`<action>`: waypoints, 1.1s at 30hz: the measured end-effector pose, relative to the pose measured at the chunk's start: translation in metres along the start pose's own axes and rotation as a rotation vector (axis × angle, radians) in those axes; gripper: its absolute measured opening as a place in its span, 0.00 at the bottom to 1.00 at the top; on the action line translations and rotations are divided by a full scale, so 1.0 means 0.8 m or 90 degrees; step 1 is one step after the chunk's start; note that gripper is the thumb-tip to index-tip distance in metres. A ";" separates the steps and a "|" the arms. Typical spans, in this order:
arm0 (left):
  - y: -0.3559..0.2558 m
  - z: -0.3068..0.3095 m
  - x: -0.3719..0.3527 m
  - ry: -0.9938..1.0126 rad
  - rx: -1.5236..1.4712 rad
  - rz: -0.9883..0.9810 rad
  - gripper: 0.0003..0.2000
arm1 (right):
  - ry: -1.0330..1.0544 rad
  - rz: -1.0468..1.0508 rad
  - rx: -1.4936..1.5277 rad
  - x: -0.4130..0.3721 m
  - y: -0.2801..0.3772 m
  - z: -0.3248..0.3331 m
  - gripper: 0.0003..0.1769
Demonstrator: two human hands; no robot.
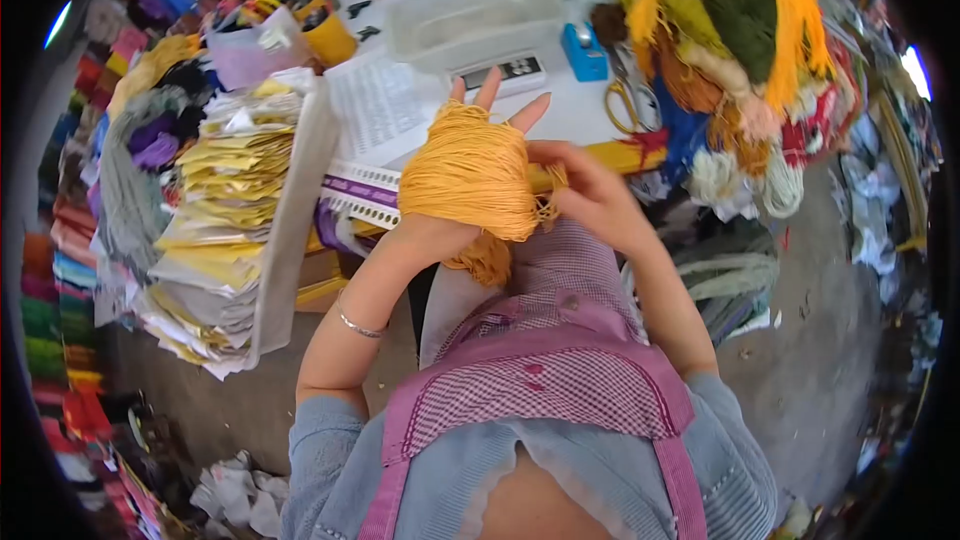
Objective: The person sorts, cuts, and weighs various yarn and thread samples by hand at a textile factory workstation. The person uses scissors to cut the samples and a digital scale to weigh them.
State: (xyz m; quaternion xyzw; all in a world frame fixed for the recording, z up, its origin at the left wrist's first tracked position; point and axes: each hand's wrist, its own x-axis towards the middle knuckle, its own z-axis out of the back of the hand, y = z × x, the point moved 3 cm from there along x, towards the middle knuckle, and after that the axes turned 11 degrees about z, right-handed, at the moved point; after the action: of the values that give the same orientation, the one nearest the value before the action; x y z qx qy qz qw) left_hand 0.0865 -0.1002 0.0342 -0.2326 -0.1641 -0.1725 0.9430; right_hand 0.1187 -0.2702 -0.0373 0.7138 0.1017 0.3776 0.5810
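Observation:
A thick skein of yellow-orange yarn (465,170) is wound round my left hand (437,237), whose fingertips stick out spread above it. The loops cover most of that palm. My right hand (597,195) is at the skein's right side, thumb and fingers closed on a small bunch of the same yarn (549,202). More loose yarn (483,260) hangs beneath the skein, over my lap. Both hands are above the table's front edge.
On the table (590,105) are a clear plastic bin (475,15), a digital scale (500,75), a blue tape dispenser (584,52) and scissors (622,107). A box of yellowish packets (235,180) stands left. Coloured yarn hanks (740,40) are heaped right.

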 end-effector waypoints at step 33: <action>0.096 0.021 -0.032 -0.083 -1.176 0.311 0.48 | -0.189 -0.400 -0.462 0.008 -0.028 0.227 0.23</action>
State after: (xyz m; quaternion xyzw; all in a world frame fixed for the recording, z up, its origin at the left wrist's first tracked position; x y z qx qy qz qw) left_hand 0.0913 -0.0214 0.0090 -0.9216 0.0375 -0.0190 0.3860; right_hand 0.2494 -0.3961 -0.0620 0.4466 0.0896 0.0897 0.8857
